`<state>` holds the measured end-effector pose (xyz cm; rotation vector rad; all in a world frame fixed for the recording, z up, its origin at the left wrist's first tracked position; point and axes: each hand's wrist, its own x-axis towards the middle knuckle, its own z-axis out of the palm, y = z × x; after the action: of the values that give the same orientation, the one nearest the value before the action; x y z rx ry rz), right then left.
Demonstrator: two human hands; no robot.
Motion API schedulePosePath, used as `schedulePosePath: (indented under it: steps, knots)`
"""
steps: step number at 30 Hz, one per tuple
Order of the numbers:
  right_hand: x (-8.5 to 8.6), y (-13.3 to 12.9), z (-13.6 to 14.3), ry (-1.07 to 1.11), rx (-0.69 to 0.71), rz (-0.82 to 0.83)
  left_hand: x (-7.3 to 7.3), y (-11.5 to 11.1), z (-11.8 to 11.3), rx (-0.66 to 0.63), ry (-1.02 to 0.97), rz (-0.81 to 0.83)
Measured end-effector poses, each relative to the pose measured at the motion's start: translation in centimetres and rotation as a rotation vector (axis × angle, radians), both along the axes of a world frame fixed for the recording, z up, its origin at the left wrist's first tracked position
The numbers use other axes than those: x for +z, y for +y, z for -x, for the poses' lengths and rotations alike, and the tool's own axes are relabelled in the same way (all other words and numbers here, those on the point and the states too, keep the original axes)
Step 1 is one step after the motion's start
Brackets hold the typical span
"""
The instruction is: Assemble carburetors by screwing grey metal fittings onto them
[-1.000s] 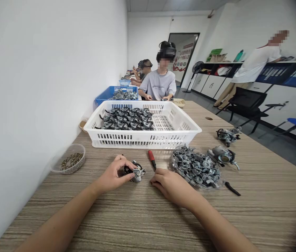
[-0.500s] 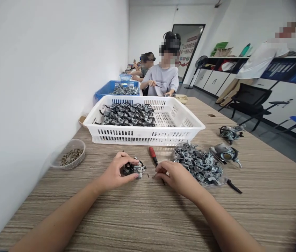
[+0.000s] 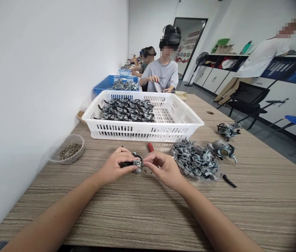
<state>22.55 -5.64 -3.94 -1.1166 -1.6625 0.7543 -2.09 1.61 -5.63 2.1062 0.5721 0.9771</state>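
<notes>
My left hand (image 3: 116,163) is closed around a small carburetor (image 3: 136,167) with a grey metal body and black parts, holding it at the tabletop. My right hand (image 3: 163,168) meets its right side, thumb and forefinger pinched together; whatever lies between those fingertips is too small to make out. Just below them, a couple of tiny screws (image 3: 145,171) lie on the wood. Behind my right hand a screwdriver (image 3: 150,147) shows its red handle, the rest mostly covered by the fingers.
A white crate (image 3: 148,133) holding rows of carburetors stands ahead. On the left is a tub of screws (image 3: 81,154); on the right, a clear bowl of grey metal parts (image 3: 196,159), a black hose piece (image 3: 229,181) and two loose carburetors (image 3: 222,149). A co-worker (image 3: 160,75) sits beyond the crate.
My right hand has moved left and slightly up from beside the screws to the carburetor's side, now touching it. My left hand keeps its hold. The view has shifted a little.
</notes>
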Motion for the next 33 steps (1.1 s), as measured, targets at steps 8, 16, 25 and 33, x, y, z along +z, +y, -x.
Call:
schedulePosePath:
  steps: [8, 16, 25, 33]
  knots:
    - [0.4, 0.0, 0.0, -0.026, 0.046, -0.081, 0.2, 0.4, 0.4, -0.053, 0.035, -0.02]
    - [1.2, -0.3, -0.6, -0.337, 0.1, -0.348, 0.6, 0.5, 0.4, -0.085, 0.088, -0.001]
    - [1.6, -0.4, -1.1, -0.458, 0.122, -0.377, 0.5, 0.8, 0.3, -0.086, 0.085, 0.012]
    - [2.3, -0.8, -0.9, -0.564, 0.083, -0.367, 0.0, 1.0, 0.5, -0.069, 0.059, 0.052]
